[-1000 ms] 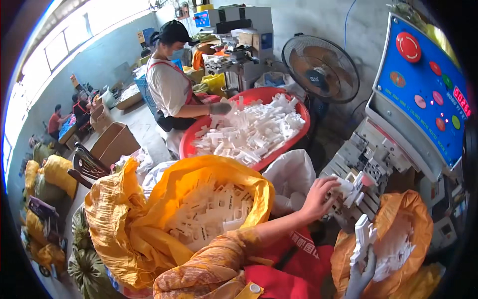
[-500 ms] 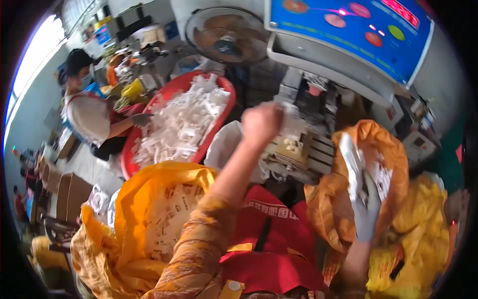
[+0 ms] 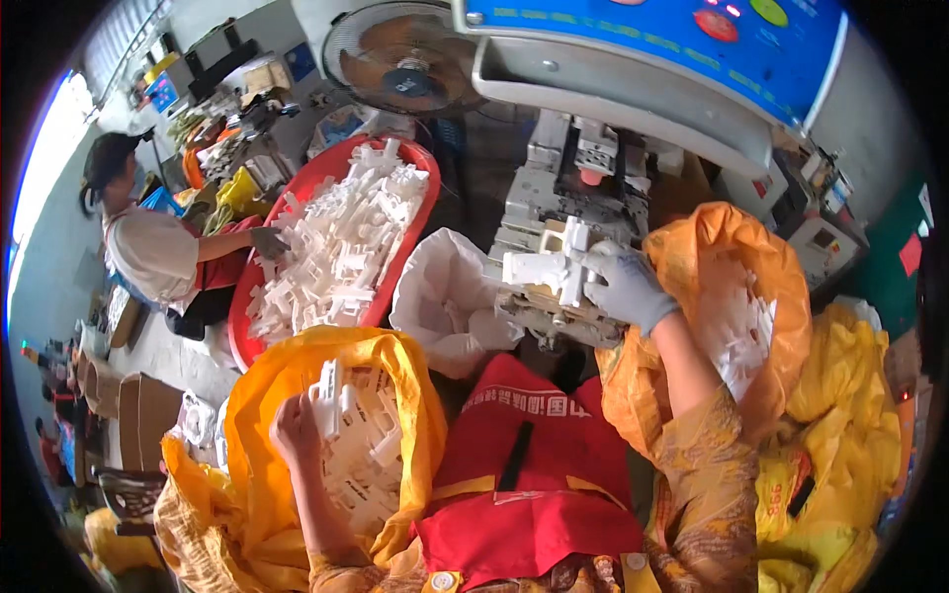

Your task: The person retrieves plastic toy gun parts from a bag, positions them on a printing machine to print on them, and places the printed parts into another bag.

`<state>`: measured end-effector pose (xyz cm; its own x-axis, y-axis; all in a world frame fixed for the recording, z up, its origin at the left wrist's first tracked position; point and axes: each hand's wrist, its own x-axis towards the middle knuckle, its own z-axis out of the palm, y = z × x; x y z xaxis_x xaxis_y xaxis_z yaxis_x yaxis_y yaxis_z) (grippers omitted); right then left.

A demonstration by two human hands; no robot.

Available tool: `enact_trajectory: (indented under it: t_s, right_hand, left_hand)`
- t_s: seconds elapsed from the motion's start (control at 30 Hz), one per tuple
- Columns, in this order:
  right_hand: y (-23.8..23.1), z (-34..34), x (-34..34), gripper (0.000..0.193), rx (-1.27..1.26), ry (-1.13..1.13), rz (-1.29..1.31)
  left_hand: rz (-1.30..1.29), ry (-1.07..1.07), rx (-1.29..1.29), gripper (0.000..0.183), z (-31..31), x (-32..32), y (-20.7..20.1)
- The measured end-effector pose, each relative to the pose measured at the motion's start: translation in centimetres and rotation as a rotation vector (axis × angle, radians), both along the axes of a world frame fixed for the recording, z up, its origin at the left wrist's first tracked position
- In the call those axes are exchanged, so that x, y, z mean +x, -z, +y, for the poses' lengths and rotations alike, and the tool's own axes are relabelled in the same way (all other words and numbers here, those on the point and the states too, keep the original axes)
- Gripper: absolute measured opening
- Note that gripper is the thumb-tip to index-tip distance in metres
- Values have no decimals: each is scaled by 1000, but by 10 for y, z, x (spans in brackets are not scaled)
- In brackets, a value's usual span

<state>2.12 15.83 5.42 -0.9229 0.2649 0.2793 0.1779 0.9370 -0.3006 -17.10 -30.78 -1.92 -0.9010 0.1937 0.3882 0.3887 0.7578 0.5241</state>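
My right hand (image 3: 631, 289), in a grey glove, grips a white plastic part (image 3: 559, 265) shaped like a toy gun, at the fixture (image 3: 559, 316) of a metal bench machine (image 3: 539, 188). Below the machine's head sits a small pink pad (image 3: 591, 176). My bare left hand (image 3: 295, 431) is closed over the yellow sack (image 3: 252, 390) at left. Against its fingers stands another white part (image 3: 328, 400) with dark marks; the grip itself is partly hidden. Similar marked white parts (image 3: 366, 474) lie inside that sack.
An orange sack (image 3: 781, 267) with white parts stands right of the machine. A red tub (image 3: 427, 188) heaped with white parts lies ahead left, where a co-worker (image 3: 153, 237) reaches in. A blue control panel (image 3: 662, 40) overhangs the machine; a fan (image 3: 405, 59) stands behind.
My left hand has moved from the machine back to the yellow sack. The right hand has come out of the orange sack to the fixture with a white part. The view has shifted slightly.
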Motion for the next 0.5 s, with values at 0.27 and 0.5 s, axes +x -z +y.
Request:
enact_trajectory:
  t_s: [0.27,0.5]
  right_hand:
    - [3,-48,70,43,87,-47,149]
    - [-2,30,183,38,-327,678,132]
  left_hand:
    - [-237,389,243,19,51,27,5]
    - [-589,999,259,18,150,94,-26]
